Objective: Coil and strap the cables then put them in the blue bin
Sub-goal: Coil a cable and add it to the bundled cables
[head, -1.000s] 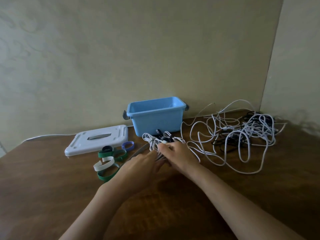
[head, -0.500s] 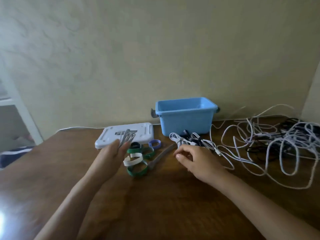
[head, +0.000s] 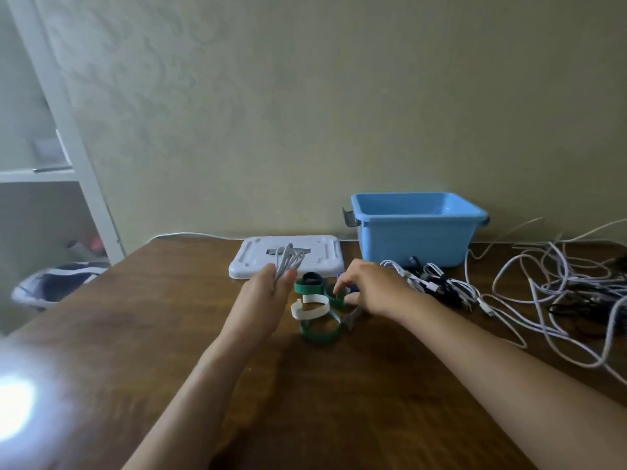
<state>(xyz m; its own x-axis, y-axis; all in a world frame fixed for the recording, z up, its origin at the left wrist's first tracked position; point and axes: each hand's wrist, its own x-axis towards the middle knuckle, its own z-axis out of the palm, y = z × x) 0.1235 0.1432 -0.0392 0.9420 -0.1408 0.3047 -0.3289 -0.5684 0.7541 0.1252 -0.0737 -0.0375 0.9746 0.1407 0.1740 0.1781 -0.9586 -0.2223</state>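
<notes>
1. The brown wooden worktop (head: 142, 351) carries everything and stands against a pale wall (head: 271, 113); a white shelf frame (head: 64, 140) is off to my left.
2. The blue bin (head: 415, 239) stands open at the back of the worktop against the wall, with a dark handle on its left end. I can see nothing inside it from here.
3. A big loose tangle of white and black cables (head: 559, 293) sprawls over the right of the worktop, reaching from just beside the bin out to the right edge.
4. The white lid (head: 288, 257) lies flat to the left of the bin.
5. A smaller cluster of white and black bundled cables (head: 437, 283) lies in front of the bin, just right of my right hand.
6. My left hand (head: 261, 300) has its grip clamped on a coiled grey-white cable (head: 288, 261), whose loops stick up above my fingers in front of the lid.
7. My right hand (head: 369, 290) reaches into the straps, its fingers curled at a green strap (head: 336, 296); whether the grip has closed on it I cannot tell.
8. The straps (head: 315, 317), green, white and dark rings, sit between my hands.
</notes>
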